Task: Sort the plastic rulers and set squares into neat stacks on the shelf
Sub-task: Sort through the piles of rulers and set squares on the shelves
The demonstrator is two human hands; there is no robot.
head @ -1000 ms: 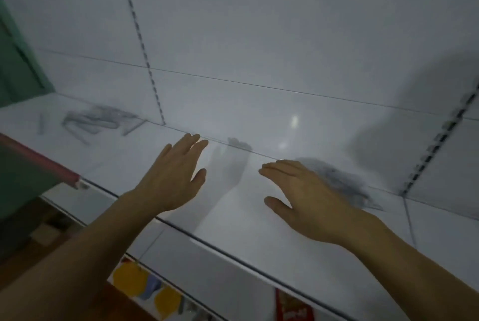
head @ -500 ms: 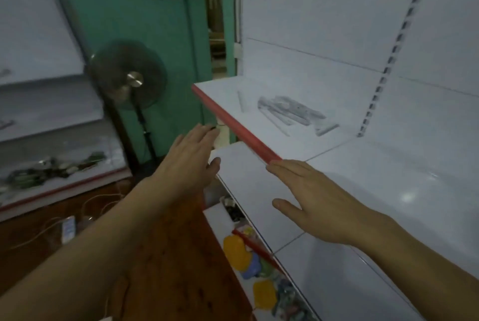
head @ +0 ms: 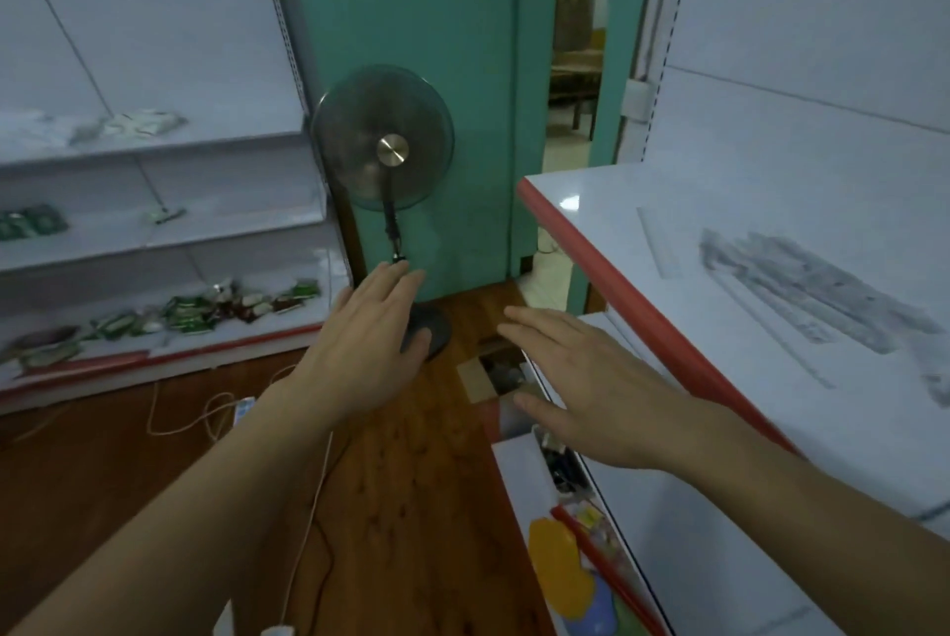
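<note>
Head view: left hand and right hand, both flat-fingered and holding nothing, hover off the shelf. Clear rulers lie jumbled there; sorting appears barely begun.

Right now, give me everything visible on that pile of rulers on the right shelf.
The pile of rulers lies flat on the white shelf with the red front edge. The pieces look clear plastic with grey printed markings, overlapping loosely and running diagonally away from the edge; motion blur hides counts and shapes. One clear ruler lies apart, nearer the shelf's far end. Neither hand touches the pile.
</note>
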